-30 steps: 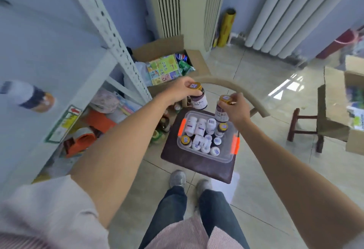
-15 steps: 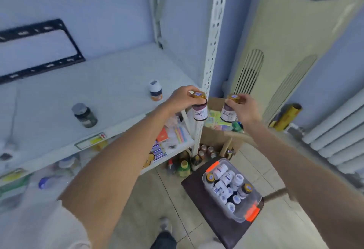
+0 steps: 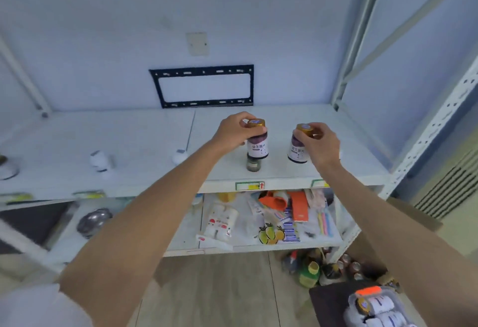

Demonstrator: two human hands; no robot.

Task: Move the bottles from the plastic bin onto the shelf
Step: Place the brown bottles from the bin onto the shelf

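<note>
each hand (image 3: 232, 130) (image 3: 319, 143) grips a bottle (image 3: 256, 143) (image 3: 298, 149) above the shelf (image 3: 284, 171), near its front edge

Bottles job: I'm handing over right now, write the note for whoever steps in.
Left hand grips a gold-capped bottle by its cap, above the shelf, over a small dark jar.
Right hand grips a second gold-capped bottle the same way, at the shelf's right part.
Neither is released; whether they touch the shelf is unclear.
Two white bottles already stand further left on the shelf.
Left to do: set both down, then fetch the rest from the plastic bin, lower right.
</note>
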